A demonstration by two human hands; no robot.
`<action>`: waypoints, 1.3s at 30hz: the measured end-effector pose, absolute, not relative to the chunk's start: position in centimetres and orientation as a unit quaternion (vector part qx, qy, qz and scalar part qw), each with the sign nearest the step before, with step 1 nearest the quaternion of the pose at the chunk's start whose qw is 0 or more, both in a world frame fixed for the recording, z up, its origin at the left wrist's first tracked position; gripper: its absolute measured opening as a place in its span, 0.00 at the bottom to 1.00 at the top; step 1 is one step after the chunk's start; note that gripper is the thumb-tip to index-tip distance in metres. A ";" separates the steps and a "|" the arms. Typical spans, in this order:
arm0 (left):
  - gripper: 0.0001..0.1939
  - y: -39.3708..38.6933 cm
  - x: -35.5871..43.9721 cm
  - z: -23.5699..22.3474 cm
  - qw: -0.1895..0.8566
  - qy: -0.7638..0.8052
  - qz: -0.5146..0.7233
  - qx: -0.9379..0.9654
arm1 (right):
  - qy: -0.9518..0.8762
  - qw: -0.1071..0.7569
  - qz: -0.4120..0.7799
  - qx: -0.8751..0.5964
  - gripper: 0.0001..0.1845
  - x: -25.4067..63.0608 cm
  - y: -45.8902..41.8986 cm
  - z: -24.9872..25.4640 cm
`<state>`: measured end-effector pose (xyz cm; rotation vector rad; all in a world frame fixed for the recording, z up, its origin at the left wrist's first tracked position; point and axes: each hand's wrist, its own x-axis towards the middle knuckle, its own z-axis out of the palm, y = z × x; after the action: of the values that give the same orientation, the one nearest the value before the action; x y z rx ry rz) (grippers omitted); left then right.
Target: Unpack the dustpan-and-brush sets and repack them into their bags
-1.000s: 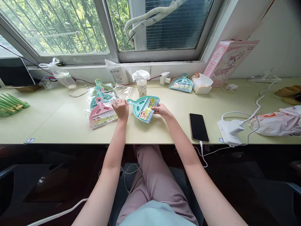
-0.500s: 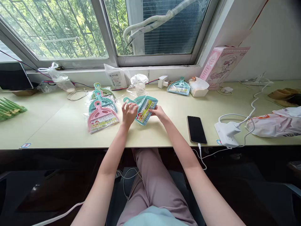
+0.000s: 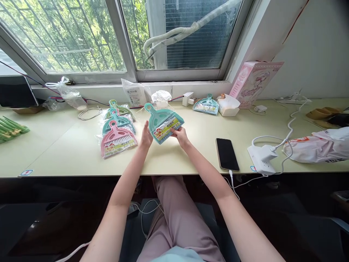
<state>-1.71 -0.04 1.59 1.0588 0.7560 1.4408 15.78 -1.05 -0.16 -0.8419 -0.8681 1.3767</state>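
A teal mini dustpan-and-brush set with a yellow printed label is held up over the table, its looped handle pointing up and to the left. My right hand pinches its lower right edge, thumb over the label. At its left edge is my left hand, closed against the side with the thumb up; its other fingers are partly hidden. Left of my hands lie several similar sets in clear wrapping, overlapping: a pink one in front, a teal one behind it and a green one at the back.
Another wrapped teal set lies at the back beside a tissue box and a pink box. To my right are a phone on a cable, a power strip and a plastic bag. Green stalks lie far left.
The teal set has turned so its handle points more upward and its face shows fully. My left hand has moved from over its handle side down to its left edge.
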 end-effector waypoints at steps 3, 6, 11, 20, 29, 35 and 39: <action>0.28 0.2 -1.1 1.0 0.610 0.316 0.589 0.425 | -0.350 0.617 0.601 -0.368 0.16 15.5 -0.9 -0.5; 0.26 -0.1 -0.3 0.5 0.609 0.316 0.587 0.430 | -0.319 0.636 0.603 -0.361 0.14 15.4 -0.6 -0.9; 0.30 -0.3 0.0 0.3 0.613 0.316 0.554 0.467 | -0.302 0.636 0.610 -0.363 0.15 15.9 -0.4 -0.7; 0.31 -0.2 -0.8 0.7 0.591 0.320 0.557 0.488 | -0.311 0.629 0.620 -0.351 0.14 16.4 -0.4 -0.1; 0.31 -1.0 -0.8 1.7 0.606 0.319 0.541 0.489 | -0.404 0.596 0.651 -0.239 0.18 16.7 -0.9 0.1; 0.28 -0.9 -1.4 2.0 0.612 0.307 0.548 0.480 | -0.446 0.550 0.665 -0.236 0.18 17.6 -1.3 1.0; 0.30 -0.8 -1.7 1.4 0.646 0.314 0.482 0.501 | -0.428 0.576 0.637 -0.280 0.16 17.3 -1.2 0.9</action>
<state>-1.66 -0.83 1.44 1.1402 0.7155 1.0964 17.29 -1.17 0.95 -0.6563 -1.0028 1.4916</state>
